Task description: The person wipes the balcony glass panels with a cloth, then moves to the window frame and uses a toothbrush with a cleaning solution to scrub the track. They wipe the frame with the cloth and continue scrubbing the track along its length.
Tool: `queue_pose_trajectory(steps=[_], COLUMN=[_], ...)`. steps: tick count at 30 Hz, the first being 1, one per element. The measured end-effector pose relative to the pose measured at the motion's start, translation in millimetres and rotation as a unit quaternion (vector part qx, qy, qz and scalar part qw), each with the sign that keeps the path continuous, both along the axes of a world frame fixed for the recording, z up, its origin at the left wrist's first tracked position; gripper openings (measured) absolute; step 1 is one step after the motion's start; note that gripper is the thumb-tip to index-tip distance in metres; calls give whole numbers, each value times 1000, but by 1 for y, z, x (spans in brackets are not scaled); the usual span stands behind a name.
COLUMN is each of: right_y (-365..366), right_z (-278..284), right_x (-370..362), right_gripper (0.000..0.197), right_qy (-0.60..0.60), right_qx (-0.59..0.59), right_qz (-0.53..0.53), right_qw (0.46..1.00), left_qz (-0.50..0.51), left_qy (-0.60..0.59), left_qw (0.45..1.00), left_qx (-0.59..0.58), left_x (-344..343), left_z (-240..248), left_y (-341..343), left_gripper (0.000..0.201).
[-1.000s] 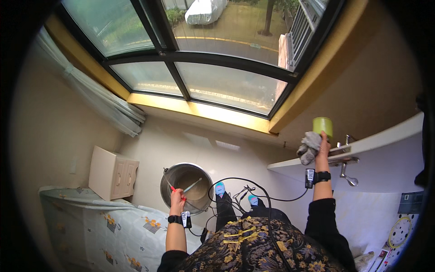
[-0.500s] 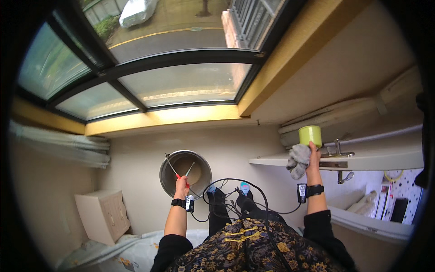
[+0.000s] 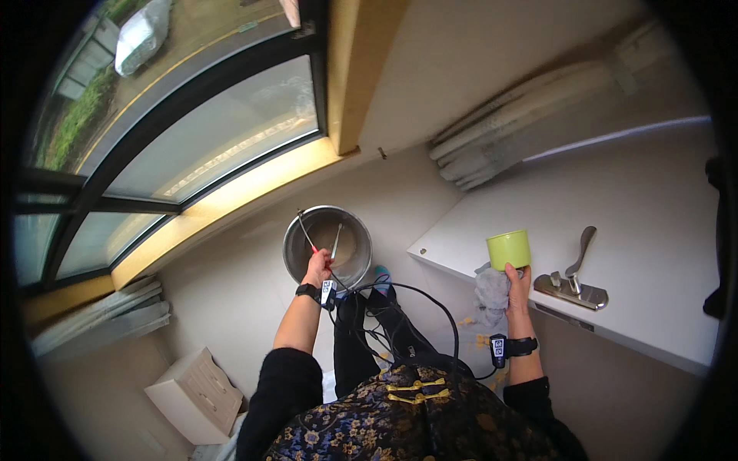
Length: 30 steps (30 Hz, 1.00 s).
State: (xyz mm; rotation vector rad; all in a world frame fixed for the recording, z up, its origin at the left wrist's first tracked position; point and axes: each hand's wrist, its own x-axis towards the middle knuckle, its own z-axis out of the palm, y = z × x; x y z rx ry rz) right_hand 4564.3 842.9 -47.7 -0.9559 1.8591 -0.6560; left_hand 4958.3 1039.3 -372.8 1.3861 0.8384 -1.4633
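My left hand (image 3: 318,266) is closed round the red grip of a wire bucket handle (image 3: 307,235). The handle belongs to a round metal bucket (image 3: 367,250) in front of my feet. A thin pale stick (image 3: 337,240), perhaps a brush, leans inside it, and the bottom looks murky brown. Over on the right, my right hand (image 3: 519,287) grips a light green cup (image 3: 509,250). A grey cloth (image 3: 490,296) hangs from the same hand, beside the cup. Both wrists carry black straps with small white boxes.
A white door (image 3: 646,230) with a metal lever handle (image 3: 580,269) stands close to my right hand. Gathered curtains (image 3: 480,157) hang behind it. A dark-framed window (image 3: 223,127) fills the upper left. A small pale cabinet (image 3: 196,392) sits at lower left; black cables (image 3: 419,288) loop before my body.
My view has turned right, and the door's broad face now shows instead of its edge. Both hands keep their holds; the bucket appears higher and slightly further right.
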Motion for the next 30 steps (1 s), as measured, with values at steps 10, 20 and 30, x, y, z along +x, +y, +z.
queue_pose_trajectory(steps=[10,20,30], right_y=[9,6,10], right_z=[-88,-110,-119], right_x=[-52,-56,-57], right_gripper=[74,71,76], right_qy=[29,5,2], right_qx=[26,27,29], right_qz=[-32,-58,-59], right_qw=[999,998,998], left_qz=[13,-131,-184], left_qy=[-1,76,38], left_qw=[1000,988,982], left_qx=[4,1,1], left_x=[-19,-14,-14], left_z=[-93,-190,-204], left_y=[-84,-89,-90], left_gripper=[18,13,11])
